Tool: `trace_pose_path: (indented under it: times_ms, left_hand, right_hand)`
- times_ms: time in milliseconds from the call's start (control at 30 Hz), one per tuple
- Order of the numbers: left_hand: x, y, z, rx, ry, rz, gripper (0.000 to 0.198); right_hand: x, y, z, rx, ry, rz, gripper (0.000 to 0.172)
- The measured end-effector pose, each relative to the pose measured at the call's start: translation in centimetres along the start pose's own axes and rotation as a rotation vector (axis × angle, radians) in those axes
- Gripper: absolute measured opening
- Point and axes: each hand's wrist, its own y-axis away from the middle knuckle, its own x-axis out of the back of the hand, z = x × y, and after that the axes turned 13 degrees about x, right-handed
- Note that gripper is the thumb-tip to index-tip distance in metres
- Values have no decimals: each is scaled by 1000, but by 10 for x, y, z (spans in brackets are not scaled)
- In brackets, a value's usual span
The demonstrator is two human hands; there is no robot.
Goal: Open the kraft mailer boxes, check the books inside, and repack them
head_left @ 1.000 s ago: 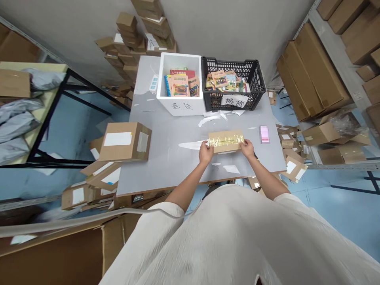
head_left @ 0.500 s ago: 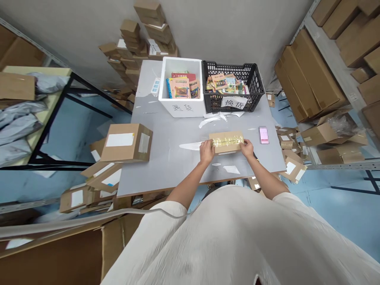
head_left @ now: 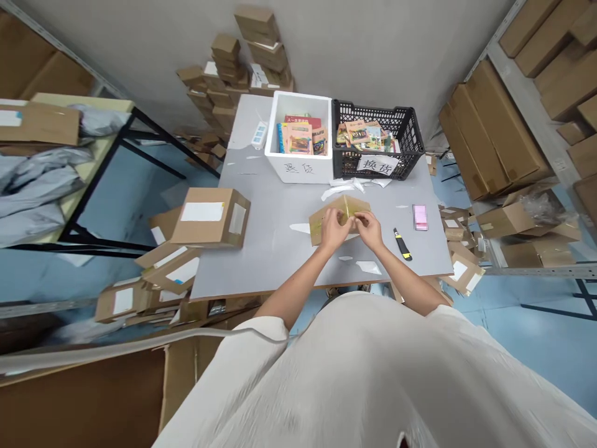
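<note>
A small flat cardboard box point(head_left: 318, 228) with shiny clear tape on it lies on the grey table, turned at an angle. My left hand point(head_left: 334, 230) is closed on its near side, fingers bent over the top. Right beside it, my right hand point(head_left: 369, 231) pinches at the taped edge, thumb and forefinger close to my left thumb. The fingers hide part of the tape, so I cannot tell whether they grip the tape or just the cardboard. A black and yellow utility knife point(head_left: 402, 244) rests to the right of my right hand.
A white foam box point(head_left: 298, 172) and a black crate point(head_left: 415, 143), both with books, stand at the back. A larger carton point(head_left: 199, 231) sits at the left. A phone point(head_left: 420, 218) and paper scraps point(head_left: 368, 267) lie on the table point(head_left: 261, 267). Shelves and cartons flank it.
The small box has turned from lying straight to angled. My hands have moved from its two ends to close together at its taped edge. The knife has come into full view.
</note>
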Motion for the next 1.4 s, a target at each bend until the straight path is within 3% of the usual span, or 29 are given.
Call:
trace_pose_path:
  times_ms: [133, 233, 400, 533, 667, 1033, 1100, 1267, 1400]
  left_hand:
    - [27, -3, -18, 53, 33, 70, 23]
    - [46, -6, -36, 67, 88, 52, 24]
    - [67, -5, -58, 104, 144, 92, 25]
    - [72, -4, -68, 93, 186, 82, 24]
    - [59, -5, -64, 69, 227, 30, 23]
    - [-16, -6, -31, -27, 221, -213, 24]
    - [-25, -4, -28, -48, 176, -222, 27]
    - [-36, 1, -8, -209, -47, -102, 33]
    - [-46, 11, 19, -383, -140, -230, 43]
  right_hand:
    - [-6, 2, 0, -184, 163, 54, 44]
    - [-12, 1, 0, -283, 154, 11, 52]
    - [-35, -3, -12, -215, 117, -26, 52]
    - [-40, -4, -20, -130, 148, -29, 45]
    - [-23, -5, -16, -65, 188, 4, 36]
    - [66, 5, 17, -103, 306, 104, 38]
    - [74, 10, 22, -131, 291, 108, 41]
    - [85, 18, 28, -220, 144, 152, 58]
    - [90, 18, 33, -288, 127, 222, 45]
